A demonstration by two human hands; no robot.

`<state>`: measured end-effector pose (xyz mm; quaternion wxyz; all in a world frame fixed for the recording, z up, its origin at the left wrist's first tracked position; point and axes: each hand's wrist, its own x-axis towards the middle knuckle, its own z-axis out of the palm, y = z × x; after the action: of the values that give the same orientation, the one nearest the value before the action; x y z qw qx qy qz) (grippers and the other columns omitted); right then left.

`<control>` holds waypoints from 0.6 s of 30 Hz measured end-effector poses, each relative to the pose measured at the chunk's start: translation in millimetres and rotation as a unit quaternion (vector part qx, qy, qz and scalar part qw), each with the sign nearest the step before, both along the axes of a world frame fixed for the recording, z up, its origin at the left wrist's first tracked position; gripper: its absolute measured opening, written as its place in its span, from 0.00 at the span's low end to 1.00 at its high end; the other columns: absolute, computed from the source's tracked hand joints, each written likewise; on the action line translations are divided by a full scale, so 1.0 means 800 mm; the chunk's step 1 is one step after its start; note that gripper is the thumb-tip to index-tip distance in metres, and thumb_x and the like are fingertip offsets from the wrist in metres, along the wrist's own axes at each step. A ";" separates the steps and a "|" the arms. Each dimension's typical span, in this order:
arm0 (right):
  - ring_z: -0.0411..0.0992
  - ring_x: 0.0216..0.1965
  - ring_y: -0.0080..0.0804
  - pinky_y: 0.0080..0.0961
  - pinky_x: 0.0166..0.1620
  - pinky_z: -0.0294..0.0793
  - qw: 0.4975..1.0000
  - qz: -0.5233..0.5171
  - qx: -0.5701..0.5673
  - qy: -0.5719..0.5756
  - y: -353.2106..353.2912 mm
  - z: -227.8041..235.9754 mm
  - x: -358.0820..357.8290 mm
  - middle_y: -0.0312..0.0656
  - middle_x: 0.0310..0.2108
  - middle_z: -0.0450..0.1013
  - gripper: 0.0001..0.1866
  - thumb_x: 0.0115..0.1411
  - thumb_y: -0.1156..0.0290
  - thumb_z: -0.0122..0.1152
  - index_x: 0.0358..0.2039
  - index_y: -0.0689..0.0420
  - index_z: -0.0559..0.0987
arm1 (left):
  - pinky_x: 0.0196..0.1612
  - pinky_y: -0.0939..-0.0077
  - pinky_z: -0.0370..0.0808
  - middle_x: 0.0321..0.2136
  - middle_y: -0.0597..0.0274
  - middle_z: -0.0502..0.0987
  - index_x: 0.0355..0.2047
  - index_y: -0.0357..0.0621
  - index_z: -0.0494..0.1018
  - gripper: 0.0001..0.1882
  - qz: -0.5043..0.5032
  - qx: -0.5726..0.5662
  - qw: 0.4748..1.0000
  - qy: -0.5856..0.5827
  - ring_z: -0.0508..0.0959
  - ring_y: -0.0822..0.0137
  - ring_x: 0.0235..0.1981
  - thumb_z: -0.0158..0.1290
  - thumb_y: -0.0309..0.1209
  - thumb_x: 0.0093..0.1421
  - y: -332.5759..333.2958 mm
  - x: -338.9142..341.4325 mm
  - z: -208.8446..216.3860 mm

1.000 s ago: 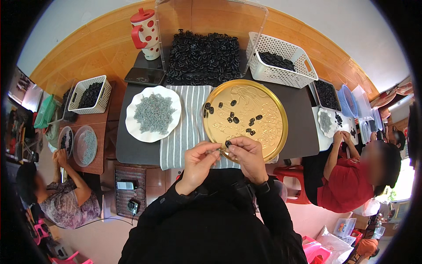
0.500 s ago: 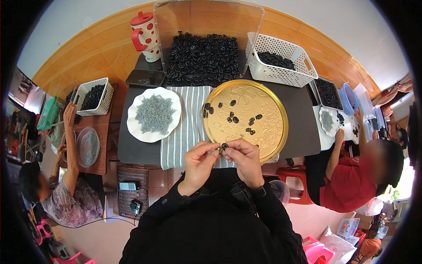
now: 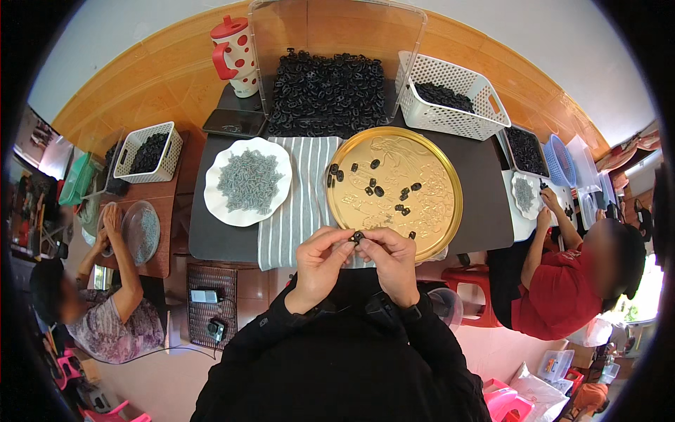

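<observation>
Both hands pinching small black part (image 3: 358,237) together at lower middle of frame, just over near rim of gold tray (image 3: 436,232). Left hand (image 3: 320,261), right hand (image 3: 392,259) meeting fingertip to fingertip. Best holding part steady, pressing gently, keeping over tray.

Shiny gold metal tray (image 3: 436,204) with embossed pattern, matt black plastic bits (image 3: 373,184) scattered on it. White plastic lattice basket (image 3: 450,112), clear glossy plastic bin (image 3: 337,42). Striped woven cloth (image 3: 299,197), smooth white scalloped plate (image 3: 218,211), matt dark tabletop (image 3: 485,204), glossy orange tiled floor (image 3: 148,91).
</observation>
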<state>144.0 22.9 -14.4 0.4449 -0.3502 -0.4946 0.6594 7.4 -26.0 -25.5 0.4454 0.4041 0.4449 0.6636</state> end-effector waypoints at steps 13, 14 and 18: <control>0.68 0.26 0.16 0.13 0.31 0.66 0.995 0.027 0.064 -0.065 -0.004 0.016 0.003 0.34 0.26 0.71 0.07 0.57 0.84 0.54 0.35 0.65 0.79 | 0.31 0.85 0.73 0.33 0.62 0.72 0.46 0.35 0.74 0.15 -0.066 0.019 0.997 -0.016 0.74 0.75 0.30 0.50 0.15 0.58 -0.002 -0.008 -0.007; 0.68 0.26 0.16 0.13 0.31 0.66 0.995 0.026 0.064 -0.064 -0.005 0.017 0.004 0.34 0.26 0.71 0.07 0.57 0.84 0.54 0.35 0.65 0.79 | 0.31 0.85 0.73 0.33 0.62 0.72 0.46 0.35 0.74 0.15 -0.067 0.019 0.997 -0.016 0.74 0.75 0.30 0.50 0.15 0.58 -0.002 -0.007 -0.007; 0.67 0.28 0.17 0.13 0.32 0.66 0.992 0.035 0.103 -0.065 -0.007 0.020 0.003 0.34 0.26 0.71 0.09 0.57 0.84 0.54 0.37 0.64 0.78 | 0.31 0.85 0.73 0.34 0.61 0.72 0.46 0.35 0.74 0.16 -0.064 0.007 0.996 -0.059 0.74 0.75 0.31 0.50 0.15 0.58 -0.005 -0.003 -0.001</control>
<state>146.5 17.0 1.7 0.4222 -0.3271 -0.5994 0.5962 5.3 -30.2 -26.2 0.5094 0.3948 0.3867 0.6596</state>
